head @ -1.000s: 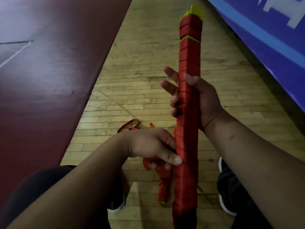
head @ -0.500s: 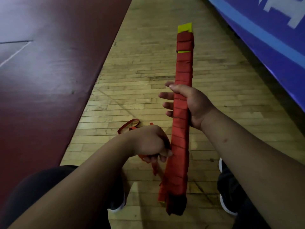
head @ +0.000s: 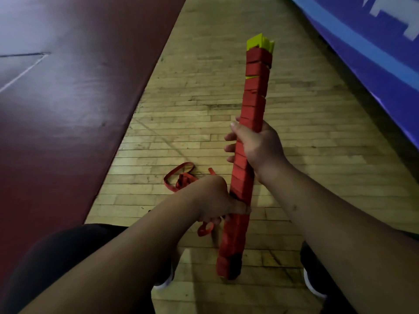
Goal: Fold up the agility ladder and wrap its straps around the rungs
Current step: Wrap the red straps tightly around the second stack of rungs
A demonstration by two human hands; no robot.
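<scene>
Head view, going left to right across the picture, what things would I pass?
maroon mat → loose strap → wrapped ladder bundle → blue padding

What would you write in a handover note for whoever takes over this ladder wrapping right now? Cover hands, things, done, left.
Right hand grips the rung bundle mid-length, tilted over the wooden floor.
Left hand pinches the red strap, thumb against the bundle's lower part.
Done: rungs stacked, strap wound along nearly the whole bundle.
Left: wind the loose strap heaped on the floor, then secure its end.
</scene>
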